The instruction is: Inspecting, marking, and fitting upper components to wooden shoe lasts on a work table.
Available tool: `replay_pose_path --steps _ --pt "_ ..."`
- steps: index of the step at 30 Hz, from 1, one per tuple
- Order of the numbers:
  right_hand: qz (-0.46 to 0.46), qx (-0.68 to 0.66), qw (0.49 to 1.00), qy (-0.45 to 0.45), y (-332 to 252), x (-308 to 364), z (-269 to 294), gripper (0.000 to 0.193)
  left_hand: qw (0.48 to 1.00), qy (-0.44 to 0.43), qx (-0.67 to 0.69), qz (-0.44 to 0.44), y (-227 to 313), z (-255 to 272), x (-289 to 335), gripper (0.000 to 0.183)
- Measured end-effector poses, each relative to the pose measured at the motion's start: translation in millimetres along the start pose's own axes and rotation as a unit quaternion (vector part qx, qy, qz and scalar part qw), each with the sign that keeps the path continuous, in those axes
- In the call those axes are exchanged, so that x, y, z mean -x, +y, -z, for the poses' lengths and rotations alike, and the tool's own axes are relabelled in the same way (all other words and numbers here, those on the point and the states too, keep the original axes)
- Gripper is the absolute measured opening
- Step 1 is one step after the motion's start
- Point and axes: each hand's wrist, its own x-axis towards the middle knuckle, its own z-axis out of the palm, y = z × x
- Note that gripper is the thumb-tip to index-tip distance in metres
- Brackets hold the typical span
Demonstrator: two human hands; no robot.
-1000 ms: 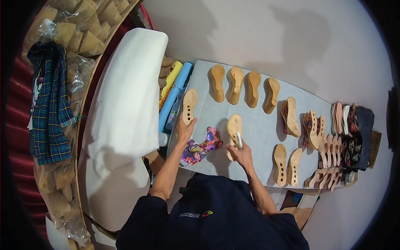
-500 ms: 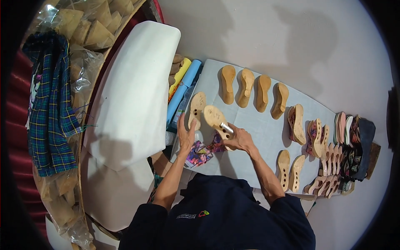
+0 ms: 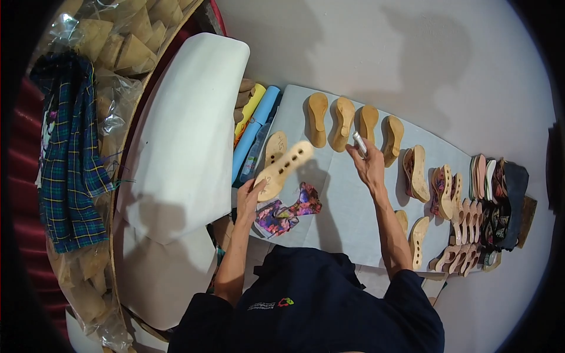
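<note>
My left hand [image 3: 247, 197] grips the wide end of a pale wooden shoe sole [image 3: 286, 169], lifted and slanting, its row of dark holes toward the far right. Closed round a silver-white marker pen [image 3: 359, 143], my right hand [image 3: 371, 166] is over the table, near the wooden shoe forms. Behind the held sole lies a second wooden sole [image 3: 275, 147], partly hidden by it. Purple and orange floral fabric pieces [image 3: 307, 201] rest on the table just right of my left wrist.
Several wooden shoe forms [image 3: 318, 119] line the table's far edge. Soles and floral-covered wedges [image 3: 416, 173] crowd the right side. Blue and yellow rolls [image 3: 259, 123] lie beyond the left edge, beside a large white padded piece [image 3: 188, 126]. Plaid cloth [image 3: 73, 159] hangs further left.
The sole has passed from my right hand to my left and turned, holes now facing far right. My right hand has moved right and away with the marker pen.
</note>
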Motion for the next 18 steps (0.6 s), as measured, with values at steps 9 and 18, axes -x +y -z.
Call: replay_pose_path --steps 9,18 --pt "-0.178 0.013 0.984 -0.024 52.5 67.7 -45.2 0.037 0.978 0.165 0.122 0.021 -23.7 -30.8 -29.2 0.044" --pt "-0.296 0.024 0.955 0.008 54.4 141.3 -23.3 0.034 0.981 0.168 0.080 0.048 -47.6 -1.4 -64.7 0.043"
